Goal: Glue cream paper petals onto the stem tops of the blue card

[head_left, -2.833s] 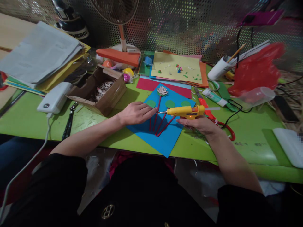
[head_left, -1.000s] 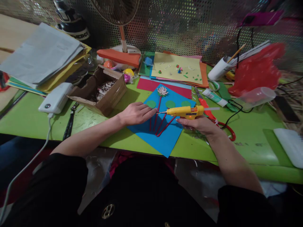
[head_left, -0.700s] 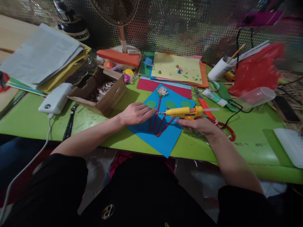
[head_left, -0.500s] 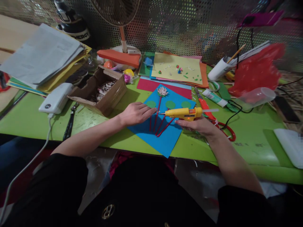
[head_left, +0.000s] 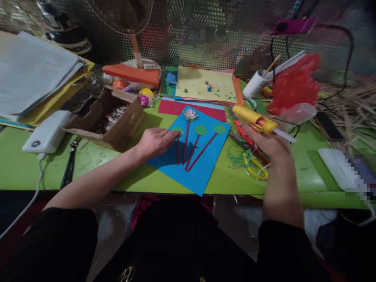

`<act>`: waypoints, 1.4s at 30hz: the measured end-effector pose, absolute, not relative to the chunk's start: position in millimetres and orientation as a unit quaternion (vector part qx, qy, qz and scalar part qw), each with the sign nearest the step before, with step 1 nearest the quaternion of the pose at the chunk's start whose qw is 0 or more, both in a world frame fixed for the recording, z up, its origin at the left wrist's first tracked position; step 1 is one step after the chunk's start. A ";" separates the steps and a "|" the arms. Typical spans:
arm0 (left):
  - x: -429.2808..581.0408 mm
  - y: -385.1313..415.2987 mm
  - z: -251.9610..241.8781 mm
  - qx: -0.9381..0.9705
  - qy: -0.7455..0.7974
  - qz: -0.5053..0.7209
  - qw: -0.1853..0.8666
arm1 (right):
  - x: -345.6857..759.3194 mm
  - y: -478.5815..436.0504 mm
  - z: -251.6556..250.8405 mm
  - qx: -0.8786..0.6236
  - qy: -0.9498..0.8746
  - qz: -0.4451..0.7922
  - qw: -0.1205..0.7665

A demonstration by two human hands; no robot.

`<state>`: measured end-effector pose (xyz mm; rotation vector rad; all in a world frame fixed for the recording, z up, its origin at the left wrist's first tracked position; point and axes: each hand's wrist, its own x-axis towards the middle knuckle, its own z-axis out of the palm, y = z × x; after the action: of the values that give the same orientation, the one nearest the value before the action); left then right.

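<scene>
A blue card lies on the green table, with red paper stems, green discs and one pale paper flower glued on it. My left hand rests at the card's left edge, fingertips pinched on the top of the leftmost stem. My right hand is closed round a yellow glue gun, held above the table right of the card, nozzle pointing up and left.
A cardboard box of shavings stands left of the card. Scissors and paper scraps lie under my right hand. Coloured sheets, a red bag, a fan base and a paper stack crowd the back.
My right hand has carried the glue gun off the card to the right and tilted it. My left hand stays on the card. The camera has swung right.
</scene>
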<state>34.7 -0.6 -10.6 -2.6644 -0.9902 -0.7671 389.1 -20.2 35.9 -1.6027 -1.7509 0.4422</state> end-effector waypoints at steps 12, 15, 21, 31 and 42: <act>34.1 2.3 -3.6 -0.862 -0.395 -0.303 -0.091 | 446.6 3.3 10.3 -0.711 -0.674 -0.155 0.129; 38.8 4.2 6.6 -0.844 -0.418 -0.291 -0.168 | 452.9 9.8 3.6 -0.685 -0.701 -0.172 0.097; 42.9 17.8 22.0 -0.741 -0.437 -0.259 -0.439 | 472.4 16.3 -14.5 -0.646 -0.746 -0.153 0.044; 55.4 57.1 20.8 -0.673 -0.473 -0.188 -0.536 | 502.3 26.7 -18.8 -0.645 -0.762 -0.039 0.046; 60.4 83.1 12.7 -0.665 -0.497 -0.131 -0.542 | 510.1 7.7 11.0 -0.608 -0.791 -0.029 0.064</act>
<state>60.4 83.1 12.7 -3.3940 -2.5325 -0.6661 510.1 7.7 11.0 -1.8343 -2.3882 -0.0887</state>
